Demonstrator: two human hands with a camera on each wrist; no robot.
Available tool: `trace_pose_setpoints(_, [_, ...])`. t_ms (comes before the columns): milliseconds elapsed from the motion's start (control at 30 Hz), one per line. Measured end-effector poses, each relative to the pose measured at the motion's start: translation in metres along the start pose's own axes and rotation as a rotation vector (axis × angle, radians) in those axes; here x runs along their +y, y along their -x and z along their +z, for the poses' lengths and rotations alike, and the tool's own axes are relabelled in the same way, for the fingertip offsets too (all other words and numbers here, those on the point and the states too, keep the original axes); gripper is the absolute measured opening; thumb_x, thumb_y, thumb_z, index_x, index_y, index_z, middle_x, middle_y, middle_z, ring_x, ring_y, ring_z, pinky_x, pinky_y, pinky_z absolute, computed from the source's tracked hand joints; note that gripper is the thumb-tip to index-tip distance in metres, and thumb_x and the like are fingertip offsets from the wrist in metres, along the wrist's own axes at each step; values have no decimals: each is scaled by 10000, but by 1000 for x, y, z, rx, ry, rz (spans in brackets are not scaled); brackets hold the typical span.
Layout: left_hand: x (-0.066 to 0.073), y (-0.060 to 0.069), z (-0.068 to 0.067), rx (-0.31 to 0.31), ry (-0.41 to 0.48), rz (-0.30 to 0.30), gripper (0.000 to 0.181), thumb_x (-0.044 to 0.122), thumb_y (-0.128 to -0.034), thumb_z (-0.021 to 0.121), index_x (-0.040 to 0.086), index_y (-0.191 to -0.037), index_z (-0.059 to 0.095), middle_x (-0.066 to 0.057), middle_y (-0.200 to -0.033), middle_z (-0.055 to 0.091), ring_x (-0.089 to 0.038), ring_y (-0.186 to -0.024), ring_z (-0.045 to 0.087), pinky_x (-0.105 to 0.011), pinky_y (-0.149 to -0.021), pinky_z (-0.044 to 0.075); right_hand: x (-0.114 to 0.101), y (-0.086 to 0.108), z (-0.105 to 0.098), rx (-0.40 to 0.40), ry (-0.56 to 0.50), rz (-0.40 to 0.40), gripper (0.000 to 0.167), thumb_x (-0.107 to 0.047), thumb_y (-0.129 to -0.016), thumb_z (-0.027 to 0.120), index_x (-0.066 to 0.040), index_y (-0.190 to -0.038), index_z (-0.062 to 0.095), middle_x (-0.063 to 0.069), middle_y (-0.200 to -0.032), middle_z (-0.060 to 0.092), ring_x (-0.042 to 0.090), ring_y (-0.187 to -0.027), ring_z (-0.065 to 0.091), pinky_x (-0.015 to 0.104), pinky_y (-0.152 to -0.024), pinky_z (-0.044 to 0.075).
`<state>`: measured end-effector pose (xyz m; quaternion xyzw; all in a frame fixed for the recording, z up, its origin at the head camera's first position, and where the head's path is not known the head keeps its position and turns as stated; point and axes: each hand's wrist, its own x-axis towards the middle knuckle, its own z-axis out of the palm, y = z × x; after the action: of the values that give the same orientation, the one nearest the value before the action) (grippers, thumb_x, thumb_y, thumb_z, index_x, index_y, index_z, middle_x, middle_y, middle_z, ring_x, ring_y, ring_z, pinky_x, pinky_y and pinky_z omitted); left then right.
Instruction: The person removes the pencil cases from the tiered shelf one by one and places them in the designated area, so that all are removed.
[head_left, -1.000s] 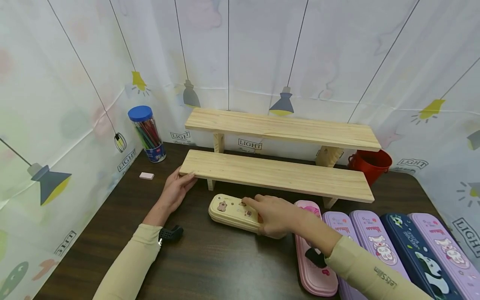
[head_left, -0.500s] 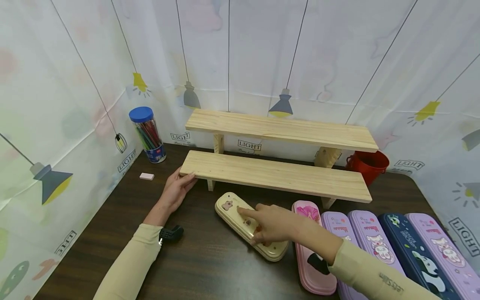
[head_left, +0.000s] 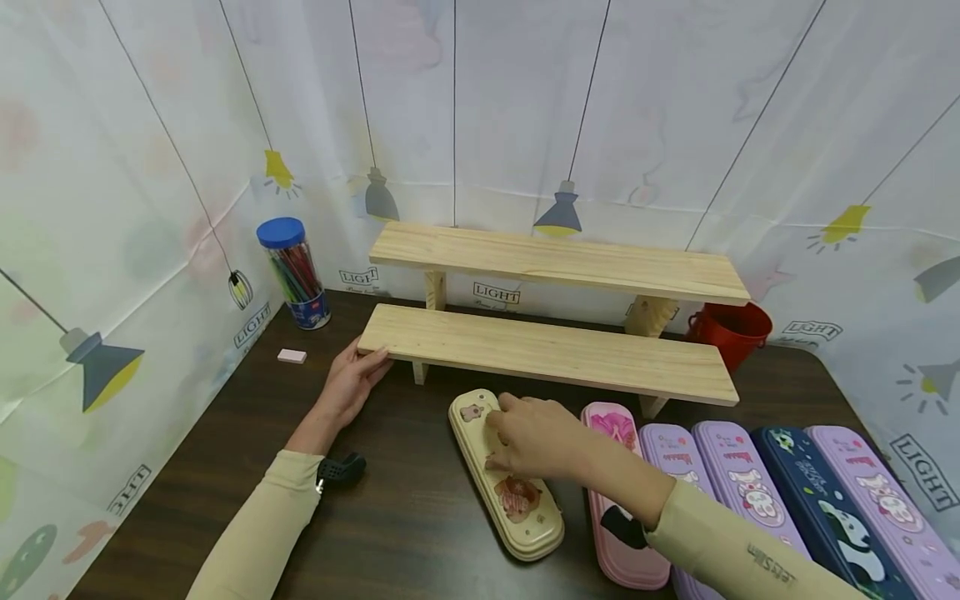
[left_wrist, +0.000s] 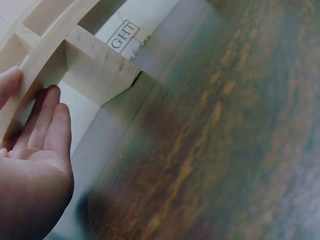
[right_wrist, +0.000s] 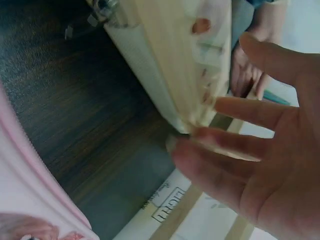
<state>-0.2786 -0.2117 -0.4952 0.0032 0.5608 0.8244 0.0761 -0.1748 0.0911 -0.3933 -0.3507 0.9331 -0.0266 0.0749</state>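
Observation:
A cream-yellow pencil case [head_left: 517,500] with bear pictures lies on the dark table, slanting toward me. Above it is my right hand [head_left: 536,437]; in the right wrist view this hand [right_wrist: 272,150] has spread, slightly bent fingers beside the case [right_wrist: 165,55], not wrapped round it. Whether the fingertips touch the case is hard to tell. My left hand [head_left: 351,382] grips the left end of the two-tier wooden shelf [head_left: 540,346] at its lower board. The left wrist view has the thumb on one side of that board [left_wrist: 37,65] and this hand's [left_wrist: 42,145] fingers beneath.
Right of the yellow case lie a pink pencil case [head_left: 630,550], purple ones [head_left: 750,475] and a navy panda one [head_left: 817,500] in a row. A red bucket [head_left: 727,333] stands behind the shelf's right end. At left are a pencil jar [head_left: 296,275] and an eraser [head_left: 292,356].
The yellow pencil case has swung from nearly crosswise to pointing toward me, its near end moving closer to me. My right hand has loosened from its right end. My left hand stays on the shelf.

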Motion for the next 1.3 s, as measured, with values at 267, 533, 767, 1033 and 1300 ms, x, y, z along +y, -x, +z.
trace_pose_setpoints(267, [-1,0,-2,-9,3,4,709,136,-992,609,153,-1589,227,-134,-1575,331,-223,-1418,431,-375,-1203,344,8,-12,10,-65,-37,-91,677,-411,-921,678,-187,-1512,436,136,-1596,353,361,-1457,358,507,-1123,439])
trace_pose_setpoints(533, [1,-2,1,-22,4,9,688,138,-994,608,168,-1582,252,-117,-1564,338,-209,-1409,438,-390,-1214,330,13,2,5,-93,-2,11,665,-443,-918,678,-214,-1502,456,115,-1599,361,366,-1425,408,570,-1062,471])
trace_pose_setpoints(767, [-1,-2,0,1,7,0,690,125,-990,610,164,-1581,256,-128,-1551,347,-204,-1398,445,-385,-1211,335,16,20,1,-74,22,104,676,-444,-889,711,-164,-1467,502,172,-1531,447,431,-1312,514,624,-1022,463])
trace_pose_setpoints(1033, [0,-1,-1,-3,19,1,722,123,-984,619,153,-1589,227,-144,-1567,324,-246,-1441,392,-382,-1207,335,18,37,2,-18,47,151,669,-434,-859,738,-103,-1411,556,231,-1446,521,452,-1191,591,614,-962,498])
trace_pose_setpoints(1300, [0,-2,0,3,34,-9,724,112,-985,614,153,-1591,219,-147,-1575,312,-255,-1452,374,-383,-1209,332,23,44,1,-19,41,174,684,-420,-837,765,-84,-1399,565,254,-1412,543,461,-1170,601,613,-948,511])
